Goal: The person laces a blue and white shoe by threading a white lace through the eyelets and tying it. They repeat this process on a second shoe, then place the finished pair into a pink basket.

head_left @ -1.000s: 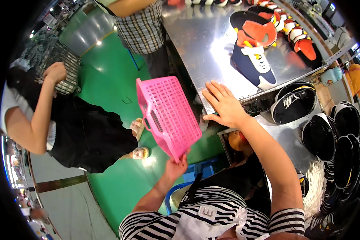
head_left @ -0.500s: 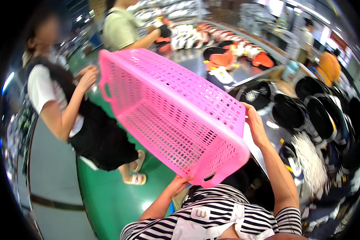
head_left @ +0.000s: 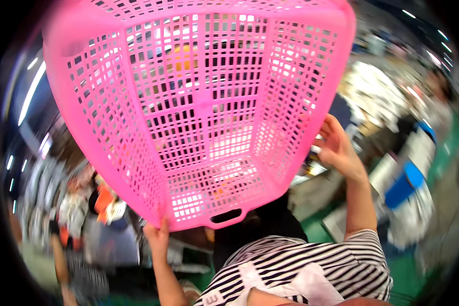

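A large pink plastic basket [head_left: 204, 109] with slotted walls fills the upper middle of the view, its open side turned toward me. Between my hands it is held up, tilted, and I see no goods inside. My left hand [head_left: 157, 237] grips its lower left corner, thumb over the rim. At the right side, my right hand [head_left: 339, 148] bends its fingers against the outer wall; part of the fingertips is hidden by the basket. An oval handle hole shows at the near end, above my striped shirt.
Orange and white pieces [head_left: 107, 201] lie on a work surface at left, near another person's arm [head_left: 60, 255]. Right of the basket is a blurred white pile [head_left: 375, 94]. A blue cylinder [head_left: 405, 184] stands farther right, over green floor [head_left: 313, 232].
My view has swung to the right, and the scene behind is different. The basket has been raised and turned so its open side faces me. Both hands stay on it.
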`<state>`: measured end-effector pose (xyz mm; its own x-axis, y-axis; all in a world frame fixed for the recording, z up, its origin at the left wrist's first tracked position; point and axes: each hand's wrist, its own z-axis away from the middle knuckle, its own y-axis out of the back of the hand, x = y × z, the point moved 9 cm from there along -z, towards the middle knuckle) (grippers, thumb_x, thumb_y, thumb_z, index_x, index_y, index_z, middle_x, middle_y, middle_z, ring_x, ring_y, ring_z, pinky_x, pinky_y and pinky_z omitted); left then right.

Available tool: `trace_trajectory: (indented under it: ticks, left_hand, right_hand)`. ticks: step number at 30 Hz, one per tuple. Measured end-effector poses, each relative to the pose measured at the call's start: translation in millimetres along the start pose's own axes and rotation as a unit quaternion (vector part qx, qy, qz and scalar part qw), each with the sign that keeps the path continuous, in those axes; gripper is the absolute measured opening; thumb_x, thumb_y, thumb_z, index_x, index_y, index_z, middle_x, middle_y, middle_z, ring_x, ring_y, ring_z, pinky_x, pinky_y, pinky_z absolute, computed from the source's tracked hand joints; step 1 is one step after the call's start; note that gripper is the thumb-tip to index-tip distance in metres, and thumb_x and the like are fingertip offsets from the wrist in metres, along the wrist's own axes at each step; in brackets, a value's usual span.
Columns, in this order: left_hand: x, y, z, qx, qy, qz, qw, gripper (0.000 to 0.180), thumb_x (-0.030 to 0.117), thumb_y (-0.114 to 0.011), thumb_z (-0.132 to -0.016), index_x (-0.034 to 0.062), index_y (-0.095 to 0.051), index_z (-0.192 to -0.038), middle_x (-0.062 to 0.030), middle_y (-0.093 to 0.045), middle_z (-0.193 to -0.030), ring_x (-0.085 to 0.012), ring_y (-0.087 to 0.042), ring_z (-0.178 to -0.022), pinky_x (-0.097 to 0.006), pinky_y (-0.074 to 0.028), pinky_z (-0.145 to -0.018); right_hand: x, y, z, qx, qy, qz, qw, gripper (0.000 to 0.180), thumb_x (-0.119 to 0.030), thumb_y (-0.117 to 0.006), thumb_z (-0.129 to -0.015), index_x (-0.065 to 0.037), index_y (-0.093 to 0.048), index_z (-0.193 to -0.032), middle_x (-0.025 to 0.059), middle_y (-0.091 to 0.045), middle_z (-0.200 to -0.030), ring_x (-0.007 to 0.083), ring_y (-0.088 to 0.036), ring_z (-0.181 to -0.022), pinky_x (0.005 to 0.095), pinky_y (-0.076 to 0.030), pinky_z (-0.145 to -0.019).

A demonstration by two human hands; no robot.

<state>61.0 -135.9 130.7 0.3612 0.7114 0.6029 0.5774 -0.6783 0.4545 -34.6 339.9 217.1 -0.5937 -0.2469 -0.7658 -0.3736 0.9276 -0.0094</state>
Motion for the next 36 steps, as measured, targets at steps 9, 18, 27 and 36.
trace_trajectory:
  ticks: [9,18,27,36]
  left_hand:
    - [180,-212,-72,-0.322,-0.288,0.149,0.889,0.048,0.004,-0.063,-0.08,0.0028,-0.062,-0.127,-0.0204,-0.069,-0.099,-0.0352,-0.068,-0.085,-0.038,-0.053,-0.075]
    - [289,-297,5,-0.519,-0.361,0.342,0.695,0.071,0.021,-0.073,-0.088,0.0015,-0.038,-0.147,-0.0183,-0.04,-0.148,-0.0312,-0.052,-0.127,-0.037,-0.045,-0.1]
    - [71,-380,92,-0.717,0.035,0.237,0.654,0.048,0.002,-0.061,-0.095,-0.0006,-0.047,-0.14,-0.0137,-0.06,-0.13,-0.0198,-0.061,-0.114,-0.029,-0.048,-0.096]
    - [85,-396,142,-0.761,0.056,0.159,0.627,0.047,0.003,-0.057,-0.097,0.0009,-0.045,-0.142,-0.0136,-0.06,-0.129,-0.0199,-0.061,-0.114,-0.03,-0.047,-0.098]
  right_hand:
    - [-137,95,349,0.593,-0.056,0.207,0.776,0.05,-0.015,-0.064,-0.094,-0.003,-0.049,-0.14,0.005,-0.06,-0.127,0.0141,-0.06,-0.107,0.0304,-0.047,-0.093]
    - [-179,103,697,0.736,0.019,0.071,0.673,0.054,-0.016,-0.062,-0.094,0.001,-0.043,-0.142,0.0163,-0.053,-0.14,0.0278,-0.054,-0.126,0.0425,-0.045,-0.107]
    - [-7,-92,958,0.896,-0.051,-0.095,0.43,0.044,-0.018,-0.068,-0.09,-0.005,-0.053,-0.13,0.0182,-0.058,-0.133,0.0288,-0.06,-0.116,0.0444,-0.052,-0.097]
    - [227,-107,1025,0.974,-0.044,-0.166,0.145,0.039,-0.011,-0.063,-0.085,-0.005,-0.052,-0.122,0.017,-0.059,-0.107,0.0382,-0.063,-0.093,0.0587,-0.057,-0.072]
